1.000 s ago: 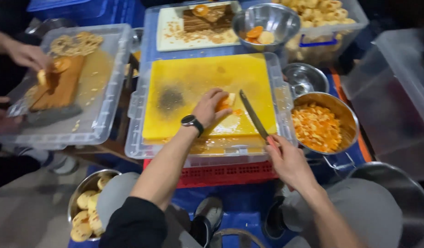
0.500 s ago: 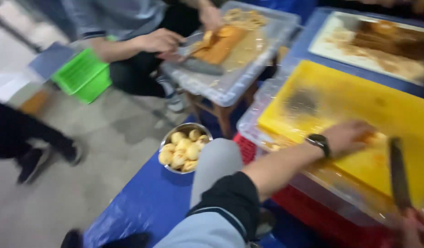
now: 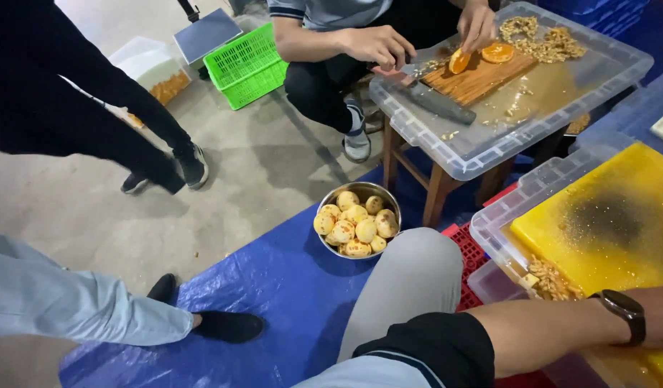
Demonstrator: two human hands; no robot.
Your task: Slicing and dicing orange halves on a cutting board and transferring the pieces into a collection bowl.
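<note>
With both hands out of view, grip state untellable, the left forearm (image 3: 561, 330) should stay planted beside the yellow cutting board (image 3: 604, 223) for steady slicing.

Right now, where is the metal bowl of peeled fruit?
In the head view, the metal bowl stands on the blue tarp, left of the person's knee, below the wooden stool.

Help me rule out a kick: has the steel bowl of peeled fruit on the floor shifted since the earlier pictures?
No. The bowl sits at the blue tarp edge beside the wooden stool leg, as before; only the camera turned.
</note>
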